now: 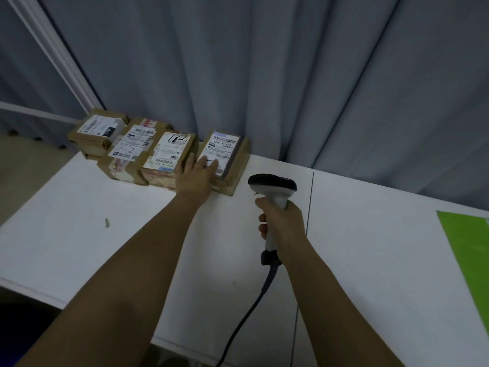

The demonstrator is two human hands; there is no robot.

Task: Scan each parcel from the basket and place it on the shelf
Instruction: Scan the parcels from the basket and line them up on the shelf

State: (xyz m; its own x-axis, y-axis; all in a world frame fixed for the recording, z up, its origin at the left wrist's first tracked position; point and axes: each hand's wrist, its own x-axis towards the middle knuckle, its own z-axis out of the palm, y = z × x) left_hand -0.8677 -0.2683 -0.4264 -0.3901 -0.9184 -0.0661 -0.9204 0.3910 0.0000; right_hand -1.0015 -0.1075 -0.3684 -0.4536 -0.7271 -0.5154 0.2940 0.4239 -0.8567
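Rightmost parcel (pixel 225 161), a brown cardboard box w/ white printed label, is sitting at the back of the smooth white worktop (pixel 105 260). Left hand (pixel 194 177) is lying flat on it, fingers apart. 4 taped boxes are lining up in a row. Right hand (pixel 281 221) is gripping 1 scanner (pixel 272 197), fingers wrapped round its white plastic handle.

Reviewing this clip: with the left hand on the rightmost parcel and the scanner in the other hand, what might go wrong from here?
1. The left hand lies flat on the rightmost parcel, its fingers covering the label's lower edge; a barcode there might be blocked from scanning.
2. The leftmost parcel appears to sit at the white surface's corner, so pushing the row leftward could tip it off.
3. The scanner cable trails off the front edge and may snag.
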